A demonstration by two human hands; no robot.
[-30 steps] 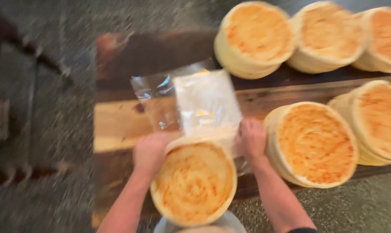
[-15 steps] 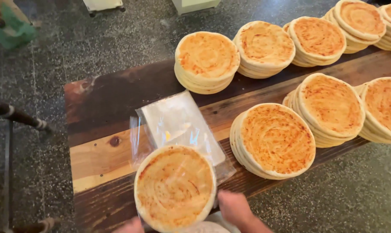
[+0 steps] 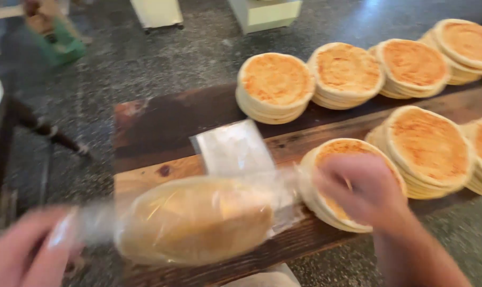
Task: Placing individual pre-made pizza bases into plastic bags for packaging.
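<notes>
Though motion blurs all, left hand [image 3: 26, 250] clenched on bagged flatbreads [image 3: 196, 220], right hand's [image 3: 360, 188] grasp unreadable.

I seem to be in a small bakery's packing area: stacks of flatbreads [image 3: 276, 85] run in rows along a rough wooden desk [image 3: 161, 119], clear plastic bags [image 3: 233, 149] lie near its left edge, above a speckled stone floor [image 3: 145, 58].
</notes>
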